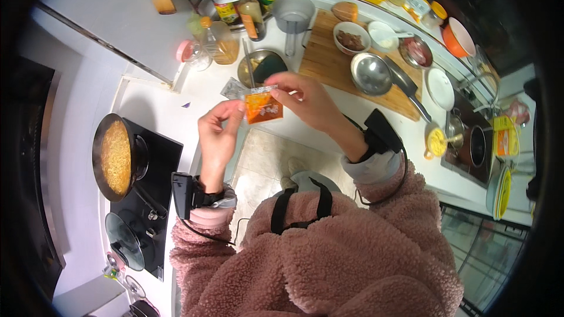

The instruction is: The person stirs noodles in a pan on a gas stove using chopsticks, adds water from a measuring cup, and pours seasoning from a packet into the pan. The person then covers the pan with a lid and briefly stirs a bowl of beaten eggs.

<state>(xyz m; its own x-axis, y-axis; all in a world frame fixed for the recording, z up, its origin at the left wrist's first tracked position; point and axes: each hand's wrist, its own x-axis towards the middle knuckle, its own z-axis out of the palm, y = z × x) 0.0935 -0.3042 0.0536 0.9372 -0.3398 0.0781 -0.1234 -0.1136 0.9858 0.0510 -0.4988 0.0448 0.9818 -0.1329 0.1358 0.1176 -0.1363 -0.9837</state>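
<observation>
Pink fleece (352, 252) lies nearest; past it, left hand (218, 132) and right hand (304, 101) pinch the sachet (263, 113) near the tabletop's (202, 89) front edge. Best gripped lightly by its seams, unsqueezed.

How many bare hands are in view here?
2: the left hand pinches the left edge of the orange-filled sachet; the right hand holds its top edge, toward the right.

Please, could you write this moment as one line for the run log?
left fingers: pinch left edge of orange-red sauce packet | right fingers: pinch its top-right part | frying pan: on black cooktop, yellowish food inside
</observation>
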